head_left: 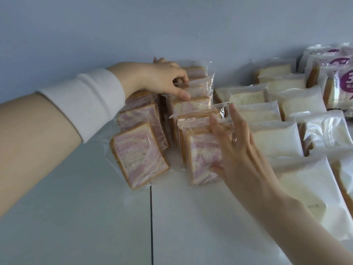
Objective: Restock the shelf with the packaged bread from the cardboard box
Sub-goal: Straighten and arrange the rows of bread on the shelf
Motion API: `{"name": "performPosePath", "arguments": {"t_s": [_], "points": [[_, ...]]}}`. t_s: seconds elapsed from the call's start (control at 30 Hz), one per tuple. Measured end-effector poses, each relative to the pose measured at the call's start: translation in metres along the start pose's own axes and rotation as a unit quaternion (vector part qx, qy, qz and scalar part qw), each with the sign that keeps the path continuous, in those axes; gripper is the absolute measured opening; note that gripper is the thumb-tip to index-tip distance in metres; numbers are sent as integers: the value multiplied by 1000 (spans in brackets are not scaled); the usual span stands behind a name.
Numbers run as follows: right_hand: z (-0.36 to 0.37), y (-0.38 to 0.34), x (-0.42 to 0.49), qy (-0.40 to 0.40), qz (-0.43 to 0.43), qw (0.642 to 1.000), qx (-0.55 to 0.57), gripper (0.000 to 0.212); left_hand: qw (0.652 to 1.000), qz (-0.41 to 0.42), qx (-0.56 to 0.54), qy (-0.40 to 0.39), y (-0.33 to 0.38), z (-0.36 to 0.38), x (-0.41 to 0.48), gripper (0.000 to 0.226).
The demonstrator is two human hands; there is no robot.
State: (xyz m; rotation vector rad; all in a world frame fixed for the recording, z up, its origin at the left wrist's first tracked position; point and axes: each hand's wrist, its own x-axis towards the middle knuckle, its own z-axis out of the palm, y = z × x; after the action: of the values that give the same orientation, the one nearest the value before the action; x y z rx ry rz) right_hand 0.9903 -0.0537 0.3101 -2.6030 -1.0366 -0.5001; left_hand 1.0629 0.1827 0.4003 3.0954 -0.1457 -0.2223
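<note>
1. White shelf (pixel 95 217) under a pale wall holds rows of packaged bread.
2. Right hand (pixel 235 150) pinches an upright purple-swirl pack (pixel 200 150), fingers spread.
3. Left hand (pixel 162 79) grips the rear pack (pixel 198 87).
4. White packs (pixel 277 138) lie just right.

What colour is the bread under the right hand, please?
Swirled pink-purple and white with a brown crust, in the head view.

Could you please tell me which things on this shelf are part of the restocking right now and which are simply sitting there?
In the job: left hand, right hand, purple-swirl bread packs, shelf.

Just sitting there: white bread packs, purple-label packs.
</note>
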Motion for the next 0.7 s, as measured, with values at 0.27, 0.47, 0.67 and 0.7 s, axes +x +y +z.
{"name": "performPosePath", "arguments": {"t_s": [0.27, 0.47, 0.67, 0.7], "points": [[1, -12, 8, 9, 50, 998, -36, 113, 996, 46, -28, 69, 12, 0, 15, 52], [5, -6, 11, -43, 29, 999, -4, 116, 993, 9, -106, 45, 8, -1, 1, 61], [-4, -2, 12, -142, 30, 987, 66, 105, 939, -156, -192, 239, 8, 7, -93, 73], [-4, -2, 12, -150, 30, 986, 72, 106, 913, -204, -220, 278, 6, 20, -116, 77]]}}
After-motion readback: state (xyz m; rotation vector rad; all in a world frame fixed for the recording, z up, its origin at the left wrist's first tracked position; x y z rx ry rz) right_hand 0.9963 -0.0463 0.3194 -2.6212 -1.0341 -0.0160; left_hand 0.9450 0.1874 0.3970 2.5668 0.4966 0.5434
